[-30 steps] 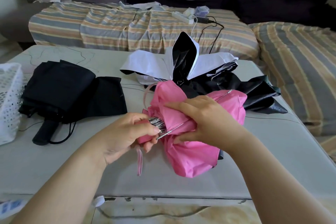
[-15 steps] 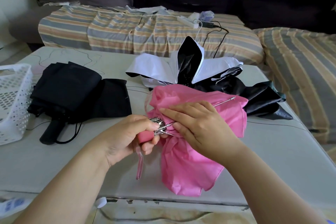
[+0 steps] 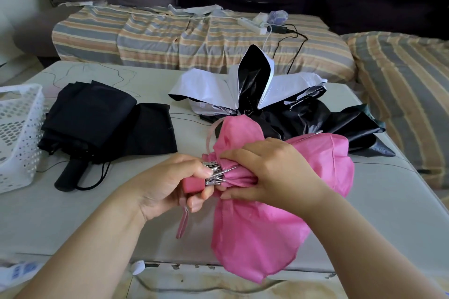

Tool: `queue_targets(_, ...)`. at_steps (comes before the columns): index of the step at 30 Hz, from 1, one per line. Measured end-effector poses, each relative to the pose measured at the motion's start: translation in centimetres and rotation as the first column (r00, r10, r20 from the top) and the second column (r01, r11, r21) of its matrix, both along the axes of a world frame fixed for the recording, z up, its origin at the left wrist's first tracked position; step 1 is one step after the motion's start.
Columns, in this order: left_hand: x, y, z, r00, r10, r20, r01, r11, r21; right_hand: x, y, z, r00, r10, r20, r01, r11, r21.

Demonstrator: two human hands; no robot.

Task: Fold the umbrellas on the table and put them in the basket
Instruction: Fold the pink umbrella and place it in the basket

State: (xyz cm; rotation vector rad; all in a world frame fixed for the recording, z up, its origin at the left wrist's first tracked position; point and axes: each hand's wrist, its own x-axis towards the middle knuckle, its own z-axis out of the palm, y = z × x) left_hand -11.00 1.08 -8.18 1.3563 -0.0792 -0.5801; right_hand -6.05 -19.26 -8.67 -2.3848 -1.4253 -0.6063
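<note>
So far left there's a white plastic basket (image 3: 17, 133) with holes all over it, sitting at the edge of the surface (image 3: 401, 201) and cut off by the frame. Right next to it is a black umbrella (image 3: 97, 126), collapsed but with the cloth loose, its black handle (image 3: 70, 175) pointing toward the camera and a thin wrist cord looping beside it. Moving over, the left hand (image 3: 170, 187) is curled around the pink handle (image 3: 193, 184) of a pink umbrella (image 3: 279, 213), thumb up by the bunch of silver rib tips (image 3: 215, 172), and a pink strap (image 3: 182, 223) dangles below the hand. The right hand (image 3: 269, 172) is wrapped around the bunched pink cloth just past those tips, fingers squeezing it in toward the shaft. The rest of the pink cloth flops out loose, some of it hanging over the near edge of the surface. Behind the pink one there's a white umbrella with black lining (image 3: 252, 87), half collapsed with one panel sticking straight up, and to the right of it a dark one (image 3: 340, 126) spread out flat and crumpled. In the back is a sofa with a striped cover (image 3: 170, 39), with a white power strip (image 3: 251, 25) and cables lying on it.
</note>
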Motion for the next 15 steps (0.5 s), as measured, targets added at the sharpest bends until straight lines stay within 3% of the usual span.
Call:
queue_targets(5,0.1,-0.2,-0.1,0.999,0.021,-0.032,-0.022,0.999,-0.032,-0.4,-0.5,0.6,0.992,0.019,-0.127,-0.015,0.999,0.033)
queue_targets(11,0.6,-0.5,-0.2,0.974,0.142,-0.174,-0.157,0.985,-0.073,-0.8,0.0,-0.1,0.990,-0.100,0.097,0.089,0.990,0.111)
queue_targets(15,1.1,-0.4,-0.6,0.962,0.170,-0.213,-0.186,0.981,-0.058,-0.5,0.3,-0.7,0.985,-0.061,0.164,0.041,0.991,0.125)
